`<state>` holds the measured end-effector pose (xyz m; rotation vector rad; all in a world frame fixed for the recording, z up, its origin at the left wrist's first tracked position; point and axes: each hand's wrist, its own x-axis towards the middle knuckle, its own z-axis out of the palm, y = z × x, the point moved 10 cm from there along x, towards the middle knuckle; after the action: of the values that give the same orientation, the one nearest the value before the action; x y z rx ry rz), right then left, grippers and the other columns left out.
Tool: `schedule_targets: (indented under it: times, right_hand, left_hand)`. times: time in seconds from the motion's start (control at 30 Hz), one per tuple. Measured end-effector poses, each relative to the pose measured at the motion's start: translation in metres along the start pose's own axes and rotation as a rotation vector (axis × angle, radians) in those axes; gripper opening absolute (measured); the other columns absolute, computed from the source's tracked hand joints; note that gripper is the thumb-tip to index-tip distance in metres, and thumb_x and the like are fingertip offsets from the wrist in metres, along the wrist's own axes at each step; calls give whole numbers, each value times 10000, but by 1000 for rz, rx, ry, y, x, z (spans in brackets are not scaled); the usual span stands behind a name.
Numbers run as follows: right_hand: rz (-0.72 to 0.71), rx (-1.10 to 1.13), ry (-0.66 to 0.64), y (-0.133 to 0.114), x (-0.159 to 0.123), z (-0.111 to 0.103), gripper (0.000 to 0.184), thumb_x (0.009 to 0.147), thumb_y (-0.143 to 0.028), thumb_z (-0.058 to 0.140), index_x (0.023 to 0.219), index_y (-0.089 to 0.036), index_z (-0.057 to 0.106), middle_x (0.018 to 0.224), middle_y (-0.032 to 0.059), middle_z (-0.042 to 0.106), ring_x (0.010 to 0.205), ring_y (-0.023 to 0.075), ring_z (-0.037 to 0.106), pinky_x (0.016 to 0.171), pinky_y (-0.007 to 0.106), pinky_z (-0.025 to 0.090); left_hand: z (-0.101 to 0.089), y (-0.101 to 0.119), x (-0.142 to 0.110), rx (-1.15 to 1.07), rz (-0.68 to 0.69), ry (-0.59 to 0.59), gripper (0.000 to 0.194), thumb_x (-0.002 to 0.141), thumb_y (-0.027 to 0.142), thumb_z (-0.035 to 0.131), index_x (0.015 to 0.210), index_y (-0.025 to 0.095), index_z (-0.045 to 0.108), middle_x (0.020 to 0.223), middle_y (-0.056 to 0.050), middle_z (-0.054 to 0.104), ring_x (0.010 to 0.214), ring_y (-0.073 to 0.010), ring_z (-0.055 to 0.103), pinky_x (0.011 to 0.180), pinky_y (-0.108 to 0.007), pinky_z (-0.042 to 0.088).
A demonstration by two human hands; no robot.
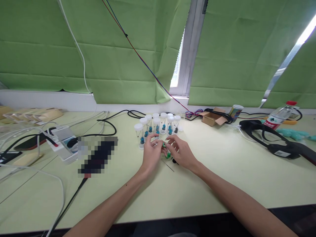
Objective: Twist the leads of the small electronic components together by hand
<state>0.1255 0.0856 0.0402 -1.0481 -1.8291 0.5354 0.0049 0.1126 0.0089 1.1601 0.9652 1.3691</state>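
My left hand [152, 153] and my right hand [183, 152] meet above the table, fingers closed together around a small shiny green piece [164, 144]. Its exact kind is too small to make out. Just below the fingertips is a second green piece [168, 155], with a small black piece [174, 161] beside it, partly hidden by the right hand. A thin metal rod [170, 168] lies under the hands. Behind them stands a group of several clear vials [142, 135] with white caps, holding blue or dark pieces on thin stems.
To the left are a power strip [63, 144], tangled cables and a pixelated dark device [98, 158]. Along the back sits an open cardboard box [212, 119] near a canister [235, 112]. On the right lie a black headset [274, 140] and a red-capped bottle [278, 116].
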Motion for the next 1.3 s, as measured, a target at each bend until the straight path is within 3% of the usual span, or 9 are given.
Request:
schedule_targets:
  times: [0.17, 0.4, 0.53, 1.13, 1.3]
  right_hand:
    - [26, 13, -11, 3, 0, 2, 204, 968, -363, 441, 1072, -205, 518, 746, 1, 623, 566, 127, 568, 575, 254, 463]
    - [15, -18, -6, 1, -1, 0, 235, 937, -373, 487, 1097, -202, 512, 910, 40, 625, 593, 120, 592, 565, 252, 476]
    - [12, -17, -10, 2, 0, 0, 236, 928, -362, 495, 1099, -200, 514, 903, 34, 611, 584, 115, 587, 554, 247, 477]
    - [60, 22, 2, 7, 0, 1, 235, 987, -364, 374, 1019, -211, 549, 593, -38, 560, 494, 123, 520, 545, 237, 438]
    - [45, -5, 11, 1, 0, -2, 208, 958, -373, 444, 1036, -204, 538, 705, -8, 608, 542, 124, 550, 549, 240, 452]
  left_hand:
    - [1, -1, -1, 18, -9, -3, 334, 769, 257, 619, 1062, 223, 461, 669, 41, 598, 464, -133, 585, 488, -280, 505]
    - [0, 1, 0, 18, 14, -4, 318, 778, 249, 605, 1061, 219, 462, 650, 45, 597, 451, -120, 565, 502, -276, 504]
    - [2, 1, -1, 10, 7, -9, 330, 767, 234, 607, 1061, 220, 459, 652, 48, 599, 440, -117, 557, 496, -279, 505]
    - [6, -2, -3, -3, -36, -24, 389, 729, 271, 643, 1068, 225, 458, 696, 38, 620, 456, -132, 586, 474, -280, 498]
    - [1, 1, -1, 13, 2, -9, 358, 753, 279, 631, 1066, 221, 467, 672, 40, 610, 464, -128, 585, 507, -282, 507]
